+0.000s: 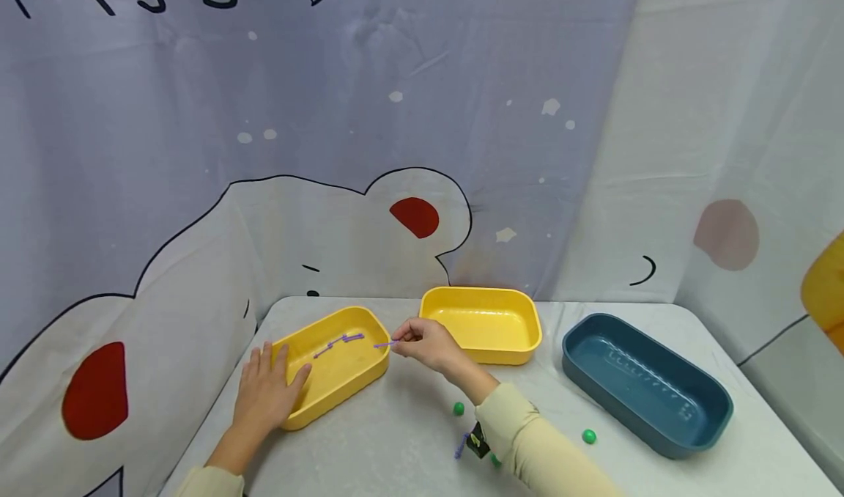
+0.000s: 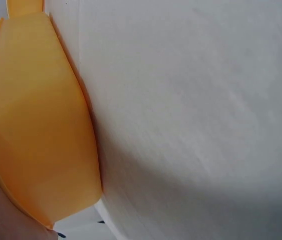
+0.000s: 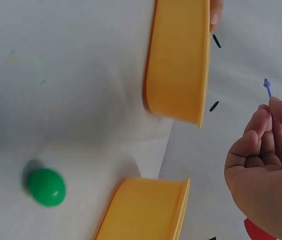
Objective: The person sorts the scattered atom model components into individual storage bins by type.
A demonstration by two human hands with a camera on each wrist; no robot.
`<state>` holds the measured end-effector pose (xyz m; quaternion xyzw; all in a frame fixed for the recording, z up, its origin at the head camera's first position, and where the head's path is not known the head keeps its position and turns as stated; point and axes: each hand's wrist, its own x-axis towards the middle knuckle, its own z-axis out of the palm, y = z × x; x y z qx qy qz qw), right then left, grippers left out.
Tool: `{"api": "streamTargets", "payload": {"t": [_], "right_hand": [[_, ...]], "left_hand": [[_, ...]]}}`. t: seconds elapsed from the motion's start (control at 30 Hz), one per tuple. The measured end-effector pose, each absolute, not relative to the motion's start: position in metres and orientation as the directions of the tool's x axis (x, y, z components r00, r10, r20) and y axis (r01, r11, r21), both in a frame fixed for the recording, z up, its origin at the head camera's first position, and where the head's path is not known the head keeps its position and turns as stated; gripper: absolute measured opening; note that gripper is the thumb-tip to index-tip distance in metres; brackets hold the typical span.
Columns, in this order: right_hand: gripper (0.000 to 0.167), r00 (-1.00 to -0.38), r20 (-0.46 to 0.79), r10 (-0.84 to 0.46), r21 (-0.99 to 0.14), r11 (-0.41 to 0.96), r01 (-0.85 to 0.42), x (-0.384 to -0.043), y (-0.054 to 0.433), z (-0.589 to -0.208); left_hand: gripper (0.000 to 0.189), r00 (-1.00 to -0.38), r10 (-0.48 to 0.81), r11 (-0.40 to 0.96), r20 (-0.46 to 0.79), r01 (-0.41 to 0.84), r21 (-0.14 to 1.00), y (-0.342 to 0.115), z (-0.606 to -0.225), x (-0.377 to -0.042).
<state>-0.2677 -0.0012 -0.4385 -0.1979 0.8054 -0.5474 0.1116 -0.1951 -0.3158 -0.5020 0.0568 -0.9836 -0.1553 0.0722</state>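
Observation:
My right hand (image 1: 427, 344) pinches a thin purple stick with a small knobbed end (image 3: 267, 86) between thumb and fingertips, at the right end of the left yellow tray (image 1: 343, 380). Several similar purple sticks (image 1: 338, 341) lie inside that tray. My left hand (image 1: 267, 393) rests on the tray's near left rim, fingers extended and thumb over the inside. In the left wrist view the tray's outer wall (image 2: 41, 115) fills the left side, and only a bit of the hand shows.
A second yellow tray (image 1: 484, 354) stands behind my right hand, and a dark blue tray (image 1: 646, 416) to the right. Green balls (image 1: 458, 408) lie on the white table, one partly behind the sleeve. Near them are a black item (image 1: 478, 442) and another purple piece (image 1: 460, 447).

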Motion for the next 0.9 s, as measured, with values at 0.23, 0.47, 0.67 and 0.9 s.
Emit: {"api": "streamTargets", "payload": {"t": [0.23,0.47,0.67,0.9], "right_hand": [[0.008,-0.917,0.016,-0.399,-0.947,0.289,-0.142,-0.272,-0.022,-0.434],[0.008,-0.929,-0.007,-0.369,-0.942,0.314,-0.118,-0.28,-0.043,-0.431],[0.008,-0.937,-0.026,-0.35,-0.953,0.293,-0.083,-0.285,-0.057,-0.433],[0.006,-0.947,-0.016,-0.321,-0.962,0.264,-0.073,-0.289,-0.07,-0.437]], "left_hand": [[0.087,-0.983,-0.134,0.945,0.125,-0.088,0.316,-0.316,-0.501,-0.195],[0.088,-0.983,-0.132,0.945,0.129,-0.085,0.317,-0.315,-0.501,-0.194],[0.087,-0.982,-0.135,0.944,0.13,-0.087,0.32,-0.314,-0.499,-0.193],[0.085,-0.982,-0.135,0.946,0.134,-0.088,0.311,-0.314,-0.498,-0.193]]}}
